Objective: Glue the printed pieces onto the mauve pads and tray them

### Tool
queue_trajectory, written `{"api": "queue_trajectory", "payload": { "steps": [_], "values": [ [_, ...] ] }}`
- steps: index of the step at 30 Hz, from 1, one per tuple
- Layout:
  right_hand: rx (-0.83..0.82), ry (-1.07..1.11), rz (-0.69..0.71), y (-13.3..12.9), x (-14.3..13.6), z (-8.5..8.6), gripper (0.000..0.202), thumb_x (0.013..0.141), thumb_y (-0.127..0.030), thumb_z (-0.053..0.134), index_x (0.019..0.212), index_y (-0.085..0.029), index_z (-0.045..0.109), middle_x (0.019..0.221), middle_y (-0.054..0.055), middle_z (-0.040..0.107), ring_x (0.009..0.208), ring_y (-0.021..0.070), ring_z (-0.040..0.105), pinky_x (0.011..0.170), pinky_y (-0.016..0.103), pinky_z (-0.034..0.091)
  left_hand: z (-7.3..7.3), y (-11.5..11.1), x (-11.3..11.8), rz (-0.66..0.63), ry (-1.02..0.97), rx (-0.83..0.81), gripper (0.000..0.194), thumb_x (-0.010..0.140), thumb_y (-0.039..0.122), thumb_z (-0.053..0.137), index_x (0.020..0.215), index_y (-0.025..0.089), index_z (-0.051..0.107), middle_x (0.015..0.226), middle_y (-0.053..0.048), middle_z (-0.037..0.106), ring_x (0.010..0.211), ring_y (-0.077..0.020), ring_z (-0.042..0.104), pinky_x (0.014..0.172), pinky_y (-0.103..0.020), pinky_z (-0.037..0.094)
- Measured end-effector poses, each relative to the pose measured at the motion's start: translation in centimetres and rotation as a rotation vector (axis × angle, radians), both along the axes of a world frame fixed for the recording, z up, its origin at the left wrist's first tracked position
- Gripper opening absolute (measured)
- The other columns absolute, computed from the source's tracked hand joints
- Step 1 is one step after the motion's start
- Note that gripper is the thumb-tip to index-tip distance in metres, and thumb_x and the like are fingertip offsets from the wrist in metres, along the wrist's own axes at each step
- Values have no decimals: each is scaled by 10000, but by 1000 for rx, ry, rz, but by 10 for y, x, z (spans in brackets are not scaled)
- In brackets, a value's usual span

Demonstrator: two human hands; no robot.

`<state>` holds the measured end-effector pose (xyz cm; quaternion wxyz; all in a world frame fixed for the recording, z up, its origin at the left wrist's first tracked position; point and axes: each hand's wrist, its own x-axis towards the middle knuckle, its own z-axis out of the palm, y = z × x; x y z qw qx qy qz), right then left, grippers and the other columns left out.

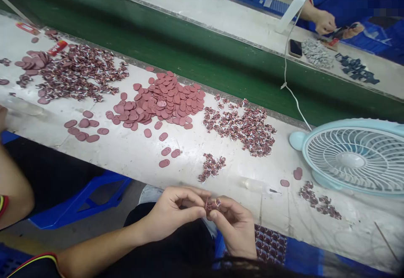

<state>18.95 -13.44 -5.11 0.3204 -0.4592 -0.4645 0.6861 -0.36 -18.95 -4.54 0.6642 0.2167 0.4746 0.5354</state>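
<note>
At the table's front edge, my left hand (179, 210) pinches a small reddish-brown oval disc (206, 204), seen nearly edge-on. Touching it from the right, my right hand (233, 223) has its thumb and fingers closed on a small dark-red part with a pale loop (217, 203). The two pieces meet between my fingertips; how they join is too small to tell. Just beyond my hands lies a small cluster of dark-red parts (211, 167). Farther back are a heap of oval discs (170, 99) and a larger pile of dark-red parts (252, 128).
A light-blue fan (352, 160) stands at the right. A translucent needle-tipped bottle (254, 184) lies near my right hand. Another pile (78, 72) is at the far left, near a neighbour's arm (14, 181). Beyond the green belt (189, 55), another person's hands (325, 22) work. A patterned tray (271, 244) sits below the edge.
</note>
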Motion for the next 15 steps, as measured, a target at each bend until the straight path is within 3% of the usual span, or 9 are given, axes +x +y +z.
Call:
{"api": "queue_trajectory", "payload": {
  "steps": [2,4,7,9,13,15],
  "values": [
    [-21,15,-53,-3,8,-8,199,773,-399,957,944,-321,892,850,27,887,775,216,836,710,311,719,0,1,-7,-29,117,38,235,751,414,1008,909,254,939,1365,-134,862,985,-265,864,870,-335,705],
    [-33,14,-159,-6,23,-17,230,749,-430,967,949,-346,893,838,34,880,734,235,829,652,346,719,-2,7,-24,-39,330,116,243,799,405,975,995,265,940,1390,-141,850,1105,-288,848,978,-360,687],
    [-22,-27,-368,-12,60,-30,261,674,-477,997,892,-376,896,802,49,868,641,240,800,536,350,681,-10,25,-66,-7,836,232,205,918,375,864,1091,283,923,1366,-123,861,1275,-292,784,1225,-413,551],
    [-8,-86,-500,-17,89,-36,271,652,-479,1006,876,-370,899,800,69,867,625,240,790,521,354,673,-18,40,-93,-50,1183,237,232,961,415,793,1129,301,906,1388,-97,853,1317,-300,744,1262,-428,493],
    [9,-236,-762,-33,148,-40,280,646,-458,1009,867,-330,896,837,79,864,706,242,806,571,340,677,-29,63,-121,-107,1372,193,325,1000,447,687,1122,204,865,1289,-154,863,1275,-358,702,1271,-500,419],
    [14,-323,-892,-45,182,-44,312,645,-465,1002,880,-299,883,884,73,863,755,248,813,610,352,682,-33,67,-129,-212,1484,185,355,1013,455,635,1184,209,825,1289,-118,865,1237,-331,711,1226,-450,443]
  ]
}}
